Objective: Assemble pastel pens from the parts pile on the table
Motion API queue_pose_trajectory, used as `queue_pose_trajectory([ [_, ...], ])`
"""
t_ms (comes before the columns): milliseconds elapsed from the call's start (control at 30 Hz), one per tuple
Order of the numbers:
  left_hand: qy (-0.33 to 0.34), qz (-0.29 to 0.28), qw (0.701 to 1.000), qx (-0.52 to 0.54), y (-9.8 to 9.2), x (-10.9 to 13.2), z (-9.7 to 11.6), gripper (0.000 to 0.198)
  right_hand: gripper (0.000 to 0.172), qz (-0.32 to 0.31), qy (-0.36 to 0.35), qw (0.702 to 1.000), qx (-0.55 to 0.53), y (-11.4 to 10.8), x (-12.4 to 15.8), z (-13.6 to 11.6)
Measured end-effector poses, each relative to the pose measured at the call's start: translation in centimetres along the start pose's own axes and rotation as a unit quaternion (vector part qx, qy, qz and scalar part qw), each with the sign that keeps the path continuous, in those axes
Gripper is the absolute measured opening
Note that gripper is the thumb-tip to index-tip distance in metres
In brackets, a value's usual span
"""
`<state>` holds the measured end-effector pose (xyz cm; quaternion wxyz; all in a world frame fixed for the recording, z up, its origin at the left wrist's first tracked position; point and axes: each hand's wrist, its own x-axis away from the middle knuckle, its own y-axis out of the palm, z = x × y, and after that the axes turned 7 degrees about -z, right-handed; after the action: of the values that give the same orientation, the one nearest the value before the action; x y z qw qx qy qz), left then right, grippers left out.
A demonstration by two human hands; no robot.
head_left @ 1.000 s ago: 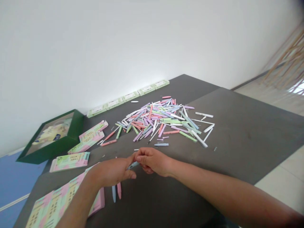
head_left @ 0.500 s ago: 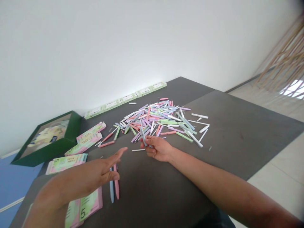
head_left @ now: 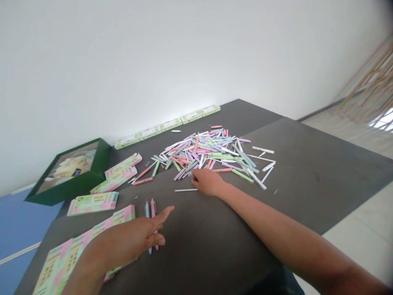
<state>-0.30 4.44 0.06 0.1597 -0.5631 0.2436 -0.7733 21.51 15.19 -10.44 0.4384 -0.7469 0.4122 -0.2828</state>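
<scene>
A heap of loose pastel pens and pen parts [head_left: 208, 153] in pink, blue, green, lilac and white lies on the dark grey table [head_left: 310, 180]. My right hand [head_left: 207, 182] rests at the heap's near edge, fingers curled down, with a small pale piece [head_left: 191, 176] at the fingertips. Just below it lies a white pen barrel [head_left: 186, 189]. My left hand [head_left: 132, 233] is spread over a blue pen [head_left: 147, 211] and a pink pen [head_left: 153, 209], its index finger pointing right. Their lower halves are mostly hidden by the fingers.
Flat pink-and-green printed cards or boxes marked 5 [head_left: 92, 203] lie at the table's left, beside a green open box [head_left: 69, 172]. A row of pale green boxes [head_left: 167, 125] lines the far edge. Beyond the table's edges are a white wall and tiled floor.
My right hand has moved forward to the heap, and the blue piece it held no longer shows. My left hand has moved right, over the blue and pink pens.
</scene>
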Motion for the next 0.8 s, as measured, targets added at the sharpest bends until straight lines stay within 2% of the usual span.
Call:
queue_pose_trajectory([
  [67,-0.006,0.008,1.000,0.002,0.4,0.1,-0.3,0.063,0.014,-0.020,-0.005,1.000,0.019,0.0,0.2,0.0],
  [300,-0.005,0.011,0.999,0.032,0.9,-0.1,-0.9,0.062,0.019,-0.014,0.019,1.000,-0.004,-0.8,0.0,0.8],
  [500,-0.005,0.041,0.998,0.045,1.7,-0.1,-1.8,0.060,0.024,0.041,0.043,0.995,-0.080,-1.6,-0.2,1.9],
  [600,0.007,0.049,0.998,0.046,2.2,-0.5,-2.3,0.058,0.022,0.040,0.044,0.997,-0.043,-2.2,0.5,2.5],
  [800,0.024,0.042,0.997,0.057,2.6,-1.6,-3.2,0.055,0.022,-0.042,0.012,0.994,0.098,-1.3,2.4,2.2],
])
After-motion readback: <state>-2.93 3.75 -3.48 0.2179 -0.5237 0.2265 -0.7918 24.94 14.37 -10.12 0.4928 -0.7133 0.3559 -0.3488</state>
